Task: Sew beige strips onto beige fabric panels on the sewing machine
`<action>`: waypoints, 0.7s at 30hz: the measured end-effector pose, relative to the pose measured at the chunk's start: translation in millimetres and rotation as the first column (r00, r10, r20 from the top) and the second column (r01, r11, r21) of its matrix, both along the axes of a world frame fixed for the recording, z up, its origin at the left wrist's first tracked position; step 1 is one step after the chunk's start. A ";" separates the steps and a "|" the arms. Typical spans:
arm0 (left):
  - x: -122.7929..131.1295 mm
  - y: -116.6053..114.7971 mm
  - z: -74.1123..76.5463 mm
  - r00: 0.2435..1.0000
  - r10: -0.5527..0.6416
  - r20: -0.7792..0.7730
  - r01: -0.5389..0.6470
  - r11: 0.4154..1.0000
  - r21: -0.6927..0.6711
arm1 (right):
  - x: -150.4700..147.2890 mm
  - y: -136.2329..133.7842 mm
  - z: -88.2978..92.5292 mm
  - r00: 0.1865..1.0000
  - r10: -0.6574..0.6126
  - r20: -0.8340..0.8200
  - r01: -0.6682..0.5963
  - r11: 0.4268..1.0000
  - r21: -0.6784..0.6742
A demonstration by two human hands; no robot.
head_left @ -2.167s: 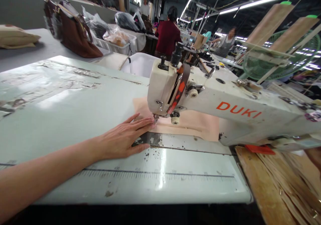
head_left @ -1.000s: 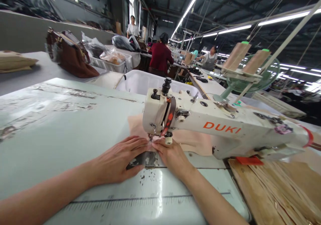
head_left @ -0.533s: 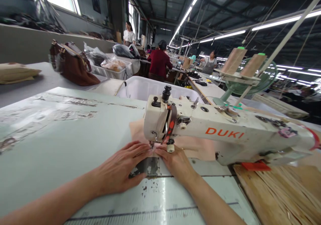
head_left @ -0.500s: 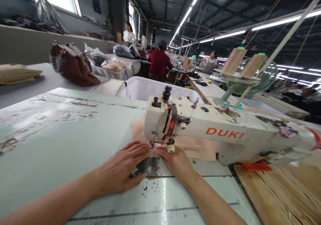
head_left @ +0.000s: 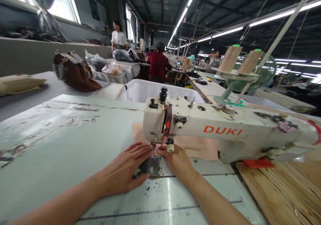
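A flat piece of pale pink material, fabric or thin leather, lies under the head of a white sewing machine marked DUKI. My left hand rests flat on its near left part, fingers stretched toward the needle area and thumb spread out on the bed. On the other side of the presser foot, my right hand has its thumb and fingertips together at the material's near edge. The machine head partly hides those right fingers. A dark, worn metal plate shows between the hands.
Behind the machine stands a white plastic bin. A brown handbag is on the grey table at left. Two thread cones and a green fan stand at right, above a wooden board. Several people work farther back.
The camera view has shifted slightly. Both hands stay beside the needle on the pink material. In the background, the person in white appears farther left.
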State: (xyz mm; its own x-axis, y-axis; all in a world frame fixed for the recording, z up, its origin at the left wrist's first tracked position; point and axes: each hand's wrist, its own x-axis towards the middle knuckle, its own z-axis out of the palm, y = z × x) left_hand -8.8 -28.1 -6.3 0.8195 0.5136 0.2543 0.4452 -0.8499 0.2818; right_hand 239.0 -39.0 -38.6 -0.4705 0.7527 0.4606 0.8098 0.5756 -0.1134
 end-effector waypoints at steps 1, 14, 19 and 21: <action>0.1 -2.2 4.1 1.000 0.000 -0.001 0.000 1.000 0.000 | -0.8 -0.7 -1.8 1.000 0.007 -0.019 -0.007 0.999 0.032; 3.1 14.0 -19.9 0.999 -0.030 0.023 0.025 0.975 0.219 | 13.2 17.5 -27.8 0.989 0.149 -0.007 -0.147 0.978 0.147; 2.2 11.2 -21.4 1.000 0.000 -0.011 0.003 0.970 0.242 | 16.1 18.8 -20.7 0.988 0.154 -0.006 -0.153 0.985 0.083; -1.8 7.2 -19.0 1.000 0.021 -0.021 -0.015 0.968 0.249 | 27.1 21.4 -23.1 0.995 0.102 -0.002 -0.101 0.987 0.123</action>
